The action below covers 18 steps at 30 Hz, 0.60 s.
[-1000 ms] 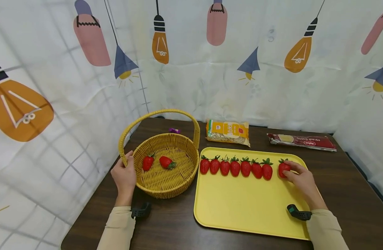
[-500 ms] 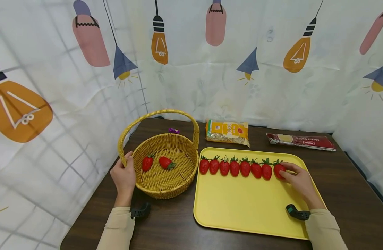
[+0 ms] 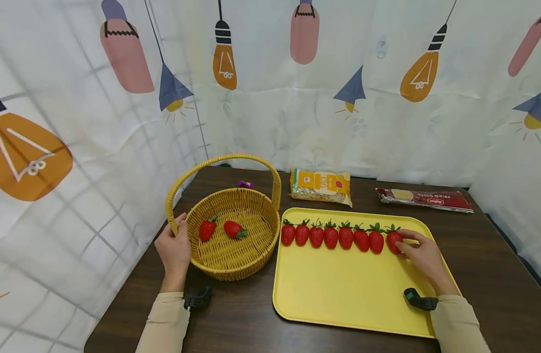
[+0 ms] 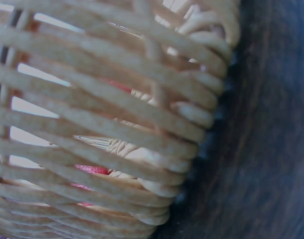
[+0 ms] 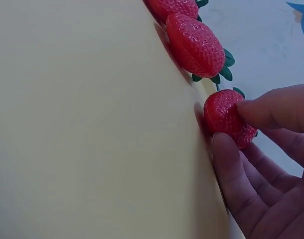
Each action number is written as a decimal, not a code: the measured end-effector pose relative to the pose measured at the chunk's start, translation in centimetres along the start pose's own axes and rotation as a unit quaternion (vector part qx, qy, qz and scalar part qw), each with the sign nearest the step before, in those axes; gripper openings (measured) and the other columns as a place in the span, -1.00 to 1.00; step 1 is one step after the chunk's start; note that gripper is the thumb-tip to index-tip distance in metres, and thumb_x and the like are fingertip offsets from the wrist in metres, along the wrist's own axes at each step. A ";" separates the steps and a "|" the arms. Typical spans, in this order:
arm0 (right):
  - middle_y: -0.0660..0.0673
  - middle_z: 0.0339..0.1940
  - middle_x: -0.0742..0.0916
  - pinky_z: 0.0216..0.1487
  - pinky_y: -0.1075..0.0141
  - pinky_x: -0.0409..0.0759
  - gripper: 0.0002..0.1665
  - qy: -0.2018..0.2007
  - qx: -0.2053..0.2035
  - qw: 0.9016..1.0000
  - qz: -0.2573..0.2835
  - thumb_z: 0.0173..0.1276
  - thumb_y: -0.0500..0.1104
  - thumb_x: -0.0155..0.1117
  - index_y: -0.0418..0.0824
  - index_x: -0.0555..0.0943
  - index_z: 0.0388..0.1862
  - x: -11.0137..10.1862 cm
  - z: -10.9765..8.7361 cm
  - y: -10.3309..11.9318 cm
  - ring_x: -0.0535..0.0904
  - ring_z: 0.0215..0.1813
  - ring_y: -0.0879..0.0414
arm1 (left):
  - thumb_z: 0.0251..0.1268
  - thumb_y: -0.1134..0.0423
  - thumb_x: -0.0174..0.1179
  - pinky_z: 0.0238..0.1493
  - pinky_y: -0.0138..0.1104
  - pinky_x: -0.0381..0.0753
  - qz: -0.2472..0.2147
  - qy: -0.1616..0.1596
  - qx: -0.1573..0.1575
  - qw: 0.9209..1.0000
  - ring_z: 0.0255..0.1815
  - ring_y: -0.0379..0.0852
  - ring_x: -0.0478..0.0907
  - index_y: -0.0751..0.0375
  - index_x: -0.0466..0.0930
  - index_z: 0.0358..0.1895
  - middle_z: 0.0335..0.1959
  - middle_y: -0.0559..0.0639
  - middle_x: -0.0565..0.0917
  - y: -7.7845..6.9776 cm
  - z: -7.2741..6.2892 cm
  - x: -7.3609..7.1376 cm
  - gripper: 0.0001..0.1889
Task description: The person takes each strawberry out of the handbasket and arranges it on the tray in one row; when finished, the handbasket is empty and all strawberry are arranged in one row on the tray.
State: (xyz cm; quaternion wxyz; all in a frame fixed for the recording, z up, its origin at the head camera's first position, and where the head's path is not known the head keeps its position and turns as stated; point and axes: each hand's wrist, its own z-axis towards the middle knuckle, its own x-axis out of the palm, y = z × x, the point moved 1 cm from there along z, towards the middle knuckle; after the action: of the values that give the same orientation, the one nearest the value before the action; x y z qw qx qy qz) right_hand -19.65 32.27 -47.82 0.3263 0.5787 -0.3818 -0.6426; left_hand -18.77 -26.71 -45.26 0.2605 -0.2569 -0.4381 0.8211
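Observation:
My left hand (image 3: 174,247) grips the yellow wicker basket (image 3: 235,271) at its left side, by the base of the tall handle. Two strawberries lie inside, one strawberry (image 3: 207,229) near the left wall and another (image 3: 233,229) in the middle. Woven strands fill the left wrist view, with bits of red showing through. On the yellow tray (image 3: 341,289), my right hand (image 3: 422,255) pinches the rightmost strawberry (image 5: 224,117) between thumb and fingers. It lies at the end of a row of several strawberries (image 3: 331,237) along the tray's far side, leaves pointing away from me.
Behind the tray lie a yellow food packet (image 3: 321,187) and a dark red packet (image 3: 425,199). A small purple wrapped piece (image 3: 245,184) sits behind the basket. A patterned curtain (image 3: 270,117) rises at the table's back edge.
My right hand has slid the rightmost strawberry left along the tray, up beside its neighbour in the row; over the last half second it stays put. The left hand keeps its grip on the basket.

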 end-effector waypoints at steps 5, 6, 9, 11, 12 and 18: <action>-0.29 0.03 0.59 -0.31 0.38 0.65 -0.46 -0.002 -0.007 1.000 0.012 0.39 -0.14 0.28 -0.45 0.48 0.23 0.2 0.2 -0.1 0.67 -0.32 0.36 | 0.44 0.20 0.09 -0.61 -0.47 0.20 0.001 0.000 -0.004 1.000 -0.68 -0.37 0.26 0.23 0.74 -0.01 -0.10 0.15 0.74 0.0 0.0 0.0 -0.72; -0.30 0.04 0.59 -0.30 0.38 0.65 -0.46 0.001 -0.007 1.000 0.014 0.40 -0.14 0.28 -0.45 0.48 0.23 0.2 0.2 -0.1 0.67 -0.31 0.37 | 0.44 0.20 0.09 -0.59 -0.49 0.23 0.003 0.000 -0.005 1.000 -0.64 -0.39 0.31 0.22 0.74 -0.01 -0.09 0.15 0.74 0.0 0.0 0.0 -0.72; -0.36 0.08 0.57 -0.28 0.38 0.65 -0.46 0.008 -0.006 1.000 0.021 0.40 -0.15 0.27 -0.46 0.46 0.24 0.3 0.3 -0.1 0.66 -0.28 0.39 | 0.44 0.19 0.08 -0.54 -0.53 0.28 0.004 0.001 -0.006 1.000 -0.54 -0.44 0.41 0.22 0.74 -0.01 -0.08 0.13 0.74 0.0 0.0 0.0 -0.71; -0.34 0.07 0.57 -0.27 0.37 0.65 -0.46 0.010 -0.006 1.000 0.026 0.40 -0.16 0.27 -0.46 0.46 0.24 0.3 0.3 -0.1 0.65 -0.27 0.40 | 0.44 0.19 0.08 -0.53 -0.53 0.28 0.004 0.001 -0.006 1.000 -0.53 -0.44 0.42 0.22 0.74 0.00 -0.07 0.13 0.74 0.0 0.0 0.0 -0.71; -0.30 0.05 0.59 -0.27 0.37 0.66 -0.46 0.010 -0.005 0.999 0.030 0.40 -0.17 0.27 -0.47 0.46 0.24 0.4 0.2 -0.1 0.65 -0.27 0.40 | 0.44 0.19 0.08 -0.55 -0.52 0.27 0.004 0.001 -0.006 1.000 -0.56 -0.44 0.39 0.22 0.74 0.00 -0.07 0.13 0.74 0.0 0.0 0.0 -0.71; -0.10 -0.07 0.61 -0.27 0.36 0.66 -0.47 0.008 -0.003 0.999 0.044 0.40 -0.20 0.26 -0.51 0.45 0.22 0.4 0.1 -0.1 0.65 -0.27 0.40 | 0.43 0.21 0.08 -0.65 -0.44 0.15 0.002 0.001 -0.001 1.000 -0.73 -0.33 0.15 0.23 0.74 -0.01 -0.12 0.18 0.74 0.0 0.0 0.0 -0.72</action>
State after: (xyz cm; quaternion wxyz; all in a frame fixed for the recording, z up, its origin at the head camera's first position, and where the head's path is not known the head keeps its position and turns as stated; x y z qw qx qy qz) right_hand -19.83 31.97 -48.15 0.3595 0.5656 -0.4024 -0.6237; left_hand -18.80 -26.71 -45.25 0.2595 -0.2591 -0.4378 0.8209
